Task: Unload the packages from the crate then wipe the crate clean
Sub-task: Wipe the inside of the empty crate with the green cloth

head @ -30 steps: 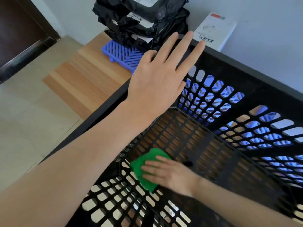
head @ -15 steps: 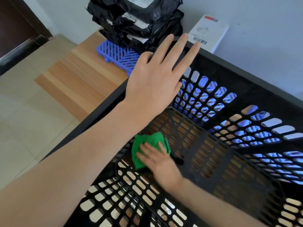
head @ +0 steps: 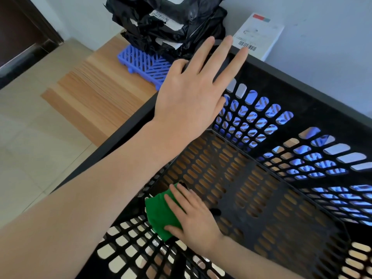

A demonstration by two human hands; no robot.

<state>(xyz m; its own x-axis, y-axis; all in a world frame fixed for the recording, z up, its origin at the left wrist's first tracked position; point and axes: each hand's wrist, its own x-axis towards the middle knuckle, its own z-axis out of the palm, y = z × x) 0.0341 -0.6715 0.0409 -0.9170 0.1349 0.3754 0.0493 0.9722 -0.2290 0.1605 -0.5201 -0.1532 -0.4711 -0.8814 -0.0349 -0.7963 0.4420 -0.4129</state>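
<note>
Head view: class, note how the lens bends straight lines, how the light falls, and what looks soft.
Head view: the wide lens splays the walls of the black crate and enlarges the near left hand. Head view: bright, even light, no hard glare. Head view: labels on the black packages are too soft to read; the right hand and green cloth look fairly sharp.

No word or number legible anywhere.
- White flat parcel (head: 259, 35) against the wall: black barcode (head: 247, 45) along its lower edge, digits too small to read; red and teal strip (head: 261, 17) at its top; faint grey print between, blurred.
- Stacked black plastic mailer bags (head: 191, 27): white shipping labels (head: 161, 16) with dark print, unreadable.
</note>
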